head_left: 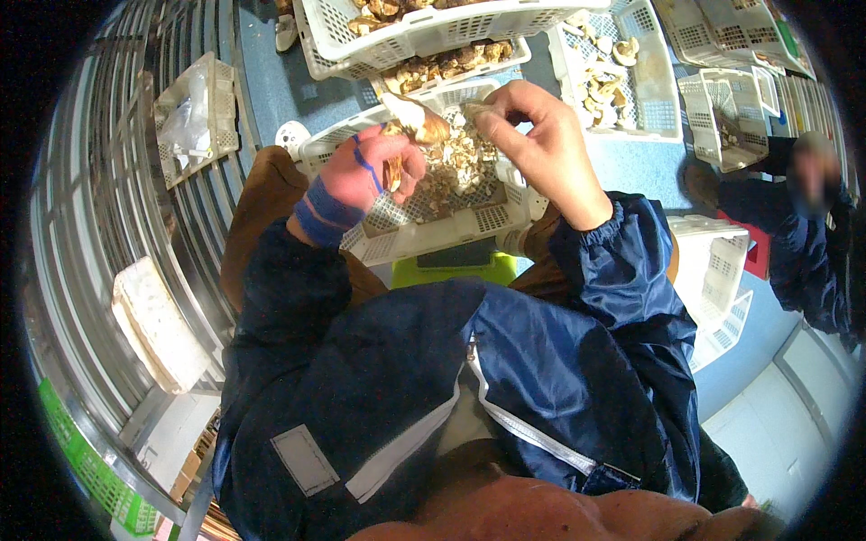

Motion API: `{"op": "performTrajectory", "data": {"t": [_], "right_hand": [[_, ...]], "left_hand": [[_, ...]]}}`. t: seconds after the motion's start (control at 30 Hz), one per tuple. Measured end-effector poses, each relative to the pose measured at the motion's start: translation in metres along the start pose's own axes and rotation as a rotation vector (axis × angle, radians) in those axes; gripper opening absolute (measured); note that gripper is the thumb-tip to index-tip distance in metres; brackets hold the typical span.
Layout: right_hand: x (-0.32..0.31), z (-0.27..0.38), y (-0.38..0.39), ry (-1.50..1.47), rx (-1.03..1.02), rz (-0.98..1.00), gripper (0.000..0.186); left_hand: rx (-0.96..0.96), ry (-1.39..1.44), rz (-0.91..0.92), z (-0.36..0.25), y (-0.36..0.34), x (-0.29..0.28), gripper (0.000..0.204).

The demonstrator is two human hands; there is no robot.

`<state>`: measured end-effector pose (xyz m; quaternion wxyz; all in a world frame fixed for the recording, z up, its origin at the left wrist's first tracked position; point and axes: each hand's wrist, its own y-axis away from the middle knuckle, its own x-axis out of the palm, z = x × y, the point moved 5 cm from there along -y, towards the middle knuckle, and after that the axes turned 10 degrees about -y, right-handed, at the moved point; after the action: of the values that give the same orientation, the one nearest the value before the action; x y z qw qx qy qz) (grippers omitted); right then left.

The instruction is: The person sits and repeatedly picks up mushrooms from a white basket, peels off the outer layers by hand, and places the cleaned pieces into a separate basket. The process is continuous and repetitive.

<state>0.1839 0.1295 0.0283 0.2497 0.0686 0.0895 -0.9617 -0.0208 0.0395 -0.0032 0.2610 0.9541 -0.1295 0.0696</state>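
Head view looked down on a white perforated plastic crate [451, 230] resting on the person's lap, its floor scattered with pale brown mushroom trimmings [456, 167]. Beyond it stood more white crates of sliced mushrooms [433, 63] on a blue floor. A person in a dark blue jacket sat at the right edge. Over the lap crate, the left hand [365, 176], wrapped at the wrist in blue tape, was closed around a tan mushroom [417, 122]; the right hand [532, 135] pinched a small piece [475, 109] at the mushroom's end, fingers together. Trimming seemed to be the step in hand; the next move likely called for pulling the piece free and letting it fall into the crate
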Motion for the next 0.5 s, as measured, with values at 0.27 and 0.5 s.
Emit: {"op": "performTrajectory", "data": {"t": [0.27,0.5], "right_hand": [[0.029,0.034,0.01,0.121,-0.304,0.1,0.014],[0.031,0.04,0.009,0.241,-0.459,0.063,0.014]], "left_hand": [[-0.057,-0.034,-0.109,0.007,-0.006,0.006,0.049],[-0.103,-0.077,-0.055,0.009,-0.007,0.009,0.043]]}}
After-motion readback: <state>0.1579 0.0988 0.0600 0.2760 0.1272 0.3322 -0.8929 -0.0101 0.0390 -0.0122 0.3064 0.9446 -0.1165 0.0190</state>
